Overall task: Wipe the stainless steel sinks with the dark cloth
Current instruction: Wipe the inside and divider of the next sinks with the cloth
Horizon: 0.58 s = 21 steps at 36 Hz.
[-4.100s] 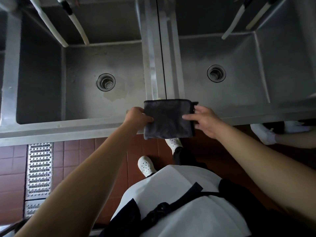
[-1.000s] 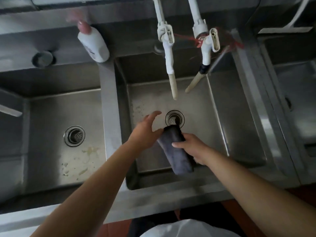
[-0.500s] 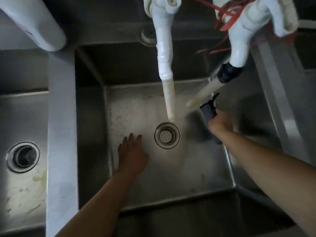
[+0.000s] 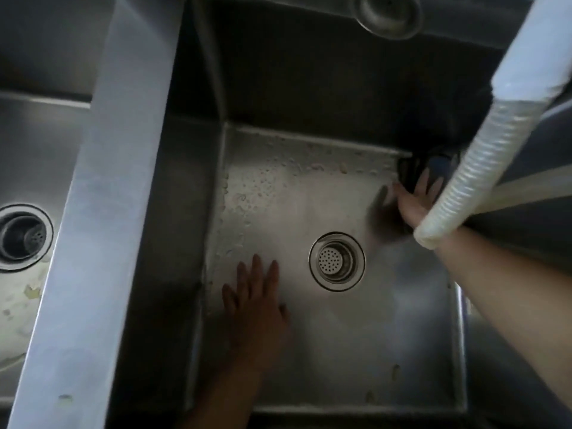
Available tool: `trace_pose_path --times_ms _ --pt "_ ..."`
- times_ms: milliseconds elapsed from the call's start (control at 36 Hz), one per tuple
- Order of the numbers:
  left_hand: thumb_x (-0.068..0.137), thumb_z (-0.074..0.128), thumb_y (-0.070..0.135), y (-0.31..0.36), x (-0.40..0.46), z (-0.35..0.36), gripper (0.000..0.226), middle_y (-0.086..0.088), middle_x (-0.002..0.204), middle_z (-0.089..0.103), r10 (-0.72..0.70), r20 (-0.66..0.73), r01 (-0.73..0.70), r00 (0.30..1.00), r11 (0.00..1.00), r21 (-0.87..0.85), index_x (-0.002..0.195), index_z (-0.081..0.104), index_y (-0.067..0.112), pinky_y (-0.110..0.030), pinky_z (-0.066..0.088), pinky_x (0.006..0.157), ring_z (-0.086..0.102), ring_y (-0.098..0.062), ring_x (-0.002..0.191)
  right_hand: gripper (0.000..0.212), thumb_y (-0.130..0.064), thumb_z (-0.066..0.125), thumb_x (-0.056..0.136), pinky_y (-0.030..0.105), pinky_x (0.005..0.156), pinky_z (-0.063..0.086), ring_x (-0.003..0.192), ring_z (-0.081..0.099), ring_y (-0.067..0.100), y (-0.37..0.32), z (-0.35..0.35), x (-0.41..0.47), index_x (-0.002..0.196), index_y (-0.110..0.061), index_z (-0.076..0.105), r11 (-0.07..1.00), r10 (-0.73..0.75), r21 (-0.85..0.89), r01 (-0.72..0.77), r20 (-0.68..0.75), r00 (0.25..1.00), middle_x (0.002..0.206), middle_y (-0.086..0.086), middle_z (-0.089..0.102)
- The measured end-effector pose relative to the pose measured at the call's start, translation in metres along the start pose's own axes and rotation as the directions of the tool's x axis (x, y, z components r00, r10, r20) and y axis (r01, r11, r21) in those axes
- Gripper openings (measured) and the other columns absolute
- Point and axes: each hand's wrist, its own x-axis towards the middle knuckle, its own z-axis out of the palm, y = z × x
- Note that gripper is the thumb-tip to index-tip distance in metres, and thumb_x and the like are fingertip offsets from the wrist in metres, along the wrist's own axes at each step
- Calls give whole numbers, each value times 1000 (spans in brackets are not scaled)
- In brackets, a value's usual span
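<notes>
Right hand [image 4: 413, 198] reached deep into the far right corner of the sink basin [image 4: 309, 187], fingers spread straight and pressed flat over the dark cloth [image 4: 411, 171]. Cloth bunched directly under and just beyond the fingertips, touching the basin floor where it met the back wall; only a dark lump showing ahead of the fingers, partly blurred. Nothing curled round the cloth that could be made out; palm pushing, not pinching.

Nearer than the wrist, crossed in front by a ribbed pale hose [image 4: 473, 168], slanting down from a white tap fitting [image 4: 538, 48] at upper right and covering part of the wrist and forearm. Beyond that hose, to the right of the hand, a second pale tube [image 4: 526, 187] running off toward the frame edge.

Left of the right hand and nearer to the body, a round drain strainer [image 4: 336, 261] set in the basin floor. Further left again, left hand [image 4: 257, 301] laid flat on the floor of the basin, fingers straight and slightly fanned, holding nothing, just beside the left wall.

Ahead of the left hand, droplets and pale specks [image 4: 260, 187] scattered across the far left part of the floor. Beyond the left wall, a broad steel divider [image 4: 102, 196], then a neighbouring basin with its own drain [image 4: 21, 236] and some pale residue [image 4: 31, 291] near it.
</notes>
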Motion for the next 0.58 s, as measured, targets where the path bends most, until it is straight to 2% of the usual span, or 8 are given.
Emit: trace_pose_path --times_ms 56,111,167,250,306,361,417,583 --pt "94 46 49 1 1 5 90 0 160 -34 -12 -3 12 1000 1000 -8 154 -20 36 -58 -4 119 -27 -30 149 78 -46 40 100 44 119 -10 151 1 38 -23 6 -5 158 -13 1 995 -85 51 89 -65 994 165 16 0" --pt "93 46 48 1 2 9 91 1 158 -37 -14 -15 14 1000 1000 -10 153 -21 36 -59 -5 120 -28 -30 148 87 -58 37 88 26 107 -13 151 3 31 -50 20 -17 159 -15 9 979 -167 99 181 -130 977 166 10 4" --pt "92 48 46 -1 1 11 92 2 156 -38 -17 -22 17 1000 1000 -22 153 -21 37 -59 -3 120 -28 -30 149 93 -71 31 82 38 113 -19 152 -8 31 -72 36 -21 159 -27 0 983 -181 24 184 -79 980 167 5 -7" --pt "90 50 43 -2 2 10 95 3 157 -36 -23 -21 22 1000 999 -32 153 -20 39 -58 -1 120 -25 -28 150 88 -76 29 83 56 116 -12 151 -17 34 -96 59 -29 155 -41 -10 959 -262 -113 261 3 965 166 0 -17" --pt "88 51 41 -1 1 7 95 3 160 -33 -24 -8 24 1000 999 -41 154 -18 39 -58 -1 120 -24 -28 150 86 -77 25 81 55 115 -13 151 -18 31 -117 72 -43 153 -45 -9 899 -407 -152 411 61 911 166 -4 -17" --pt "88 50 40 0 1 1 92 4 162 -29 -30 13 31 999 998 -62 155 -14 39 -57 0 120 -23 -27 151 84 -78 19 80 54 114 -15 151 -20 29 -142 83 -59 153 -47 -8 790 -568 -190 582 130 813 166 -6 -16" --pt "90 49 38 2 1 -9 86 4 164 -23 -37 37 40 999 996 -86 157 -5 38 -55 1 121 -18 -26 152 79 -76 21 84 55 115 -16 150 -21 28 -158 89 -68 153 -48 -7 709 -648 -203 675 189 738 166 -6 -15" --pt "92 50 35 18 -11 -70 77 5 167 -13 11 -28 -16 1000 985 -170 158 10 36 -45 0 123 -11 -22 153 66 -65 22 96 52 119 -11 152 -17 22 -153 82 -69 153 -49 -6 674 -683 -216 707 184 707 166 -9 -12"
